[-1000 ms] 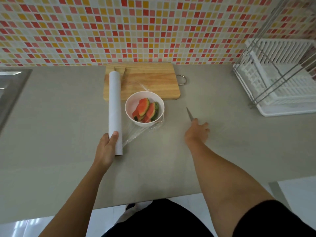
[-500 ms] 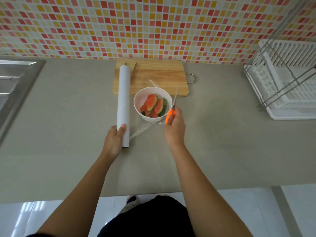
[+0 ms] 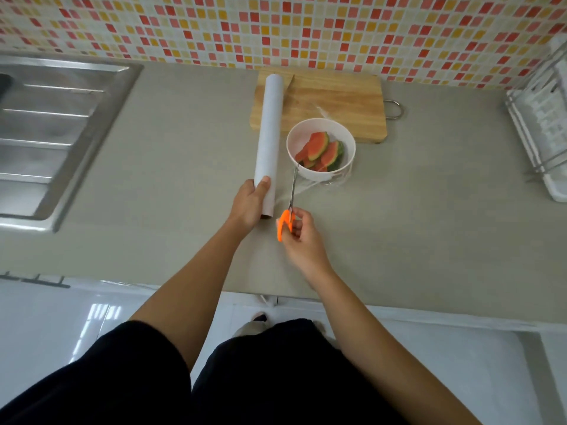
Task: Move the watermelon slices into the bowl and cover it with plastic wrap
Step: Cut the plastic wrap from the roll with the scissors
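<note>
Bowl: round white bowl [image 3: 321, 147] standing on the grey countertop [image 3: 171, 167], its far rim overlapping the near edge of the rectangular wooden cutting board [image 3: 334, 101].
Slices: red, green-rinded watermelon slices [image 3: 322, 150] lie inside the bowl, so that part of the task looks done.
Wrap: thin clear plastic film [image 3: 310, 186] runs from the bowl's near-left side to the long white cling-film roll [image 3: 269, 139] lying just left of the bowl; how much of the bowl's mouth it covers I cannot tell.
Roll axis: runs away from the person, parallel to the bowl's left side.
Left hand [image 3: 250, 204]: wrapped around the roll's near end, pinning it to the counter.
Right hand [image 3: 302, 237]: closed on the handles of orange-handled steel scissors [image 3: 290, 207], below and left of the bowl.
Key relation: the blades point away from the person, along the gap between roll and bowl, across the stretched film; the right hand is nearer the cut line.
Step judged: severing the film from the roll.
</note>
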`<action>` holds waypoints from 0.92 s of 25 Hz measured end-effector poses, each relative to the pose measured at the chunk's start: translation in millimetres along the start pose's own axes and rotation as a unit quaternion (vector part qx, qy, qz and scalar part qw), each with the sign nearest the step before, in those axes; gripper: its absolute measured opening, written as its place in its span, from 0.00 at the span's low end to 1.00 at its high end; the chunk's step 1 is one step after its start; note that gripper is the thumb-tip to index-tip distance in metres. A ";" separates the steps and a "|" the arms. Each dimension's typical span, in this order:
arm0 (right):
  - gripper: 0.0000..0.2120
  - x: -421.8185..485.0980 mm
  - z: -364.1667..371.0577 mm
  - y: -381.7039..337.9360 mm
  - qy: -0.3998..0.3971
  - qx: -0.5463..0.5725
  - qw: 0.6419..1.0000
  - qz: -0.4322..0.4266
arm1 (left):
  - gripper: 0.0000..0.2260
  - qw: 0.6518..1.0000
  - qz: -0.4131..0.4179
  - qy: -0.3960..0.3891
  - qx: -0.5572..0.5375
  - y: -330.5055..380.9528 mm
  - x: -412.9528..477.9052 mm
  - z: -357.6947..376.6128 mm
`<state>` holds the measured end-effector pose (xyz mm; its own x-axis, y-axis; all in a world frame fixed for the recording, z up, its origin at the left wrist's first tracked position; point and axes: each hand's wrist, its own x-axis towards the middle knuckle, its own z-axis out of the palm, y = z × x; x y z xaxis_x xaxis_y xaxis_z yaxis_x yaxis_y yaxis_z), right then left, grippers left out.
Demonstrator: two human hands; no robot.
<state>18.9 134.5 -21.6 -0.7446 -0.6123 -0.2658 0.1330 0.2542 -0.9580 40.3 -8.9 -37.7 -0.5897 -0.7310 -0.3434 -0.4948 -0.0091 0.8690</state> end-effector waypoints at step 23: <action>0.05 -44.1 13.1 28.5 -0.070 -0.029 0.994 0.082 | 0.18 1.000 0.001 -0.014 -0.006 -0.5 -2.7 0.3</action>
<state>64.1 159.0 -38.6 -0.6167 -0.6567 -0.4340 0.2034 0.3997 -0.8938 42.0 -6.7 -37.3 -0.6086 -0.7116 -0.3510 -0.4854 -0.0160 0.8742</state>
